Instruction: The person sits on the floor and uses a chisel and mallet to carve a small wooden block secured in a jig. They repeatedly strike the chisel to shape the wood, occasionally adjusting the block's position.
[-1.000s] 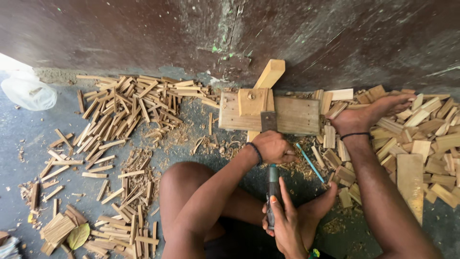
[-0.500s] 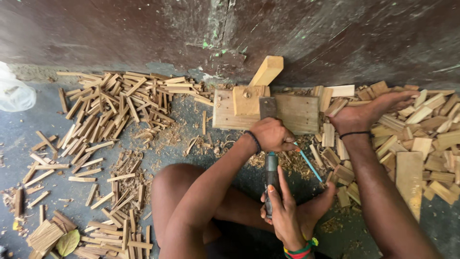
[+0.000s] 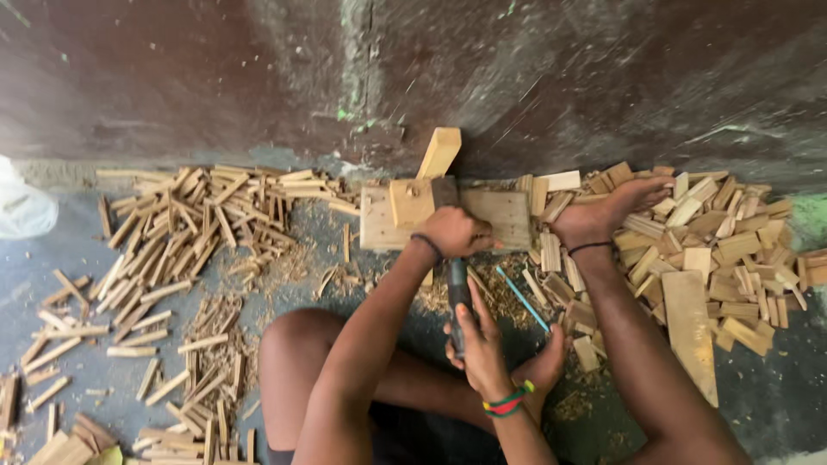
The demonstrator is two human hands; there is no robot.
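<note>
I sit on the floor facing a flat wooden board (image 3: pixel 500 220) laid against the wall. A small wood block (image 3: pixel 407 203) stands on it, and a dark metal blade (image 3: pixel 444 191) rests beside the block. My left hand (image 3: pixel 457 232), with a black wristband, is closed over the blade's near end at the board's front edge. My right hand (image 3: pixel 479 344), with a coloured bracelet, grips the tool's dark handle (image 3: pixel 457 288). A longer wood piece (image 3: pixel 439 152) leans on the wall behind the board.
Thin split sticks (image 3: pixel 189 232) lie heaped on the left. Thicker wood offcuts (image 3: pixel 715 250) pile up on the right under my outstretched foot (image 3: pixel 603 215). A blue stick (image 3: pixel 521 297) lies near my other foot (image 3: pixel 544 370). A white bag (image 3: pixel 21 207) sits far left.
My left hand has moved forward from just below the board onto its front edge. My right hand keeps hold of the handle. The view has shifted a little to the right.
</note>
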